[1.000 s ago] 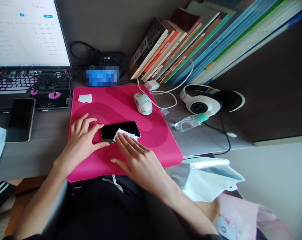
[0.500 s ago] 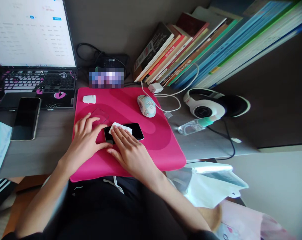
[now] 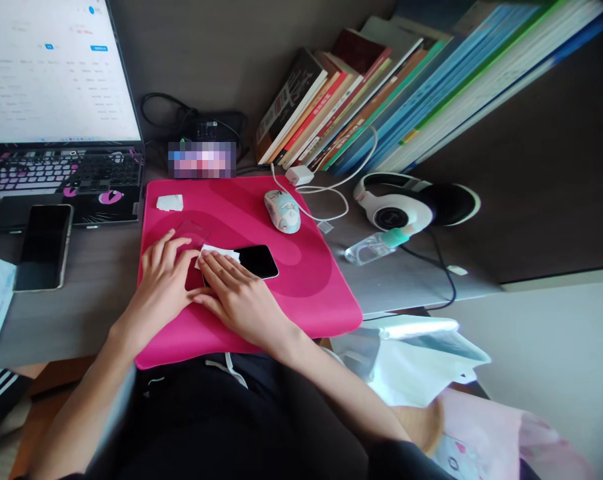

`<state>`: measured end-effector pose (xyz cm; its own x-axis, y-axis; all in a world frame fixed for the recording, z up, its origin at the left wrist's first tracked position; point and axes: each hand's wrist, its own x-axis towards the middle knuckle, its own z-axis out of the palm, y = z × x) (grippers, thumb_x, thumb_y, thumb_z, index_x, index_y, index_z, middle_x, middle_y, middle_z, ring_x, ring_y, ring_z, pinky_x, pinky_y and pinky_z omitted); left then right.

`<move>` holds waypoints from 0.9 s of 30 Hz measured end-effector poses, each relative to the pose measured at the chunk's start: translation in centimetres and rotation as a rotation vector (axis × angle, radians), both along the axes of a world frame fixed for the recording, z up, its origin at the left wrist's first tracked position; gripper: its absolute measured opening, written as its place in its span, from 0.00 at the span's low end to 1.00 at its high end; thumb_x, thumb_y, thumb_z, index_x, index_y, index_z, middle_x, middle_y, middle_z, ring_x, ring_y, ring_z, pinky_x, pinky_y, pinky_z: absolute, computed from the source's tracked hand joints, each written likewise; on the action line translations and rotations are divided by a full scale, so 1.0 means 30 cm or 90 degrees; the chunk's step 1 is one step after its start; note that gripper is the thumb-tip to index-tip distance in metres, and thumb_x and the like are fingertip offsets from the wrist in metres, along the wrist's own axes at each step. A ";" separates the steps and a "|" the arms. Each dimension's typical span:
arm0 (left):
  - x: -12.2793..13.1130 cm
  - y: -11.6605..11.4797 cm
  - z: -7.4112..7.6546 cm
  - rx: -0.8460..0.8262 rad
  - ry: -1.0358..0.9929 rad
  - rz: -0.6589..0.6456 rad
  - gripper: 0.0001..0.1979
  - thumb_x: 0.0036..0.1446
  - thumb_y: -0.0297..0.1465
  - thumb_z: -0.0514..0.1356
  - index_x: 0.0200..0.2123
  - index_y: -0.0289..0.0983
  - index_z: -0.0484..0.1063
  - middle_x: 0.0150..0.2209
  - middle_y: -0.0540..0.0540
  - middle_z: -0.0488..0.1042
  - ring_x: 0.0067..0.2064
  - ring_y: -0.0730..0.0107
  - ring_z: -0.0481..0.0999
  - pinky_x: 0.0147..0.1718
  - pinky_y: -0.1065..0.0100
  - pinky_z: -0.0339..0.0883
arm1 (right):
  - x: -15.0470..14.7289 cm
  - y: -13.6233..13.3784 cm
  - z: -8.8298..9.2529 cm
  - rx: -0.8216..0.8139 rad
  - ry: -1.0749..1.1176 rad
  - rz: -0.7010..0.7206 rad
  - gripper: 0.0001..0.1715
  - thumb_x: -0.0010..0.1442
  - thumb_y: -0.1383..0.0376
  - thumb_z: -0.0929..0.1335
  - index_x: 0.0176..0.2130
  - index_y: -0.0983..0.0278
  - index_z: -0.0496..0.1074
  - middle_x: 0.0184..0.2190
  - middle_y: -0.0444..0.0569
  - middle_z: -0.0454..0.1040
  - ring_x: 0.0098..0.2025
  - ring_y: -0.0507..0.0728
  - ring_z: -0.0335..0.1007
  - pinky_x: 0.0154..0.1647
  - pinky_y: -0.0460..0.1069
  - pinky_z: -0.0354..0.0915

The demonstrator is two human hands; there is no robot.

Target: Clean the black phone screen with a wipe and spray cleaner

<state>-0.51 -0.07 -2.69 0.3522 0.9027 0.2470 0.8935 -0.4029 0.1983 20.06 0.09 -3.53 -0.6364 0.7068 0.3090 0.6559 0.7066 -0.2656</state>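
Lengthwise left-to-right lies the phone (image 3: 260, 261); right hand (image 3: 240, 293) atop, fingers flat on tissue (image 3: 220, 251); left hand (image 3: 164, 273) at phone's left end, fingers wide.

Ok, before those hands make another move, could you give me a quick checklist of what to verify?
1. Phone lying on the pink mat: ok.
2. White tissue under the right hand, on the phone: ok.
3. Left hand touching the phone: cannot tell, the contact is hidden.
4. Phone fully uncovered: not ok, the tissue and right hand cover its left part.
5. Mouse apart from the phone: ok.
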 end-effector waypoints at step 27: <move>0.001 -0.002 0.009 -0.014 0.003 -0.007 0.31 0.63 0.51 0.69 0.63 0.42 0.72 0.69 0.33 0.66 0.77 0.37 0.55 0.70 0.34 0.55 | 0.249 -0.010 -0.036 0.052 0.004 -0.135 0.32 0.78 0.57 0.64 0.73 0.69 0.64 0.72 0.61 0.66 0.74 0.67 0.63 0.74 0.64 0.66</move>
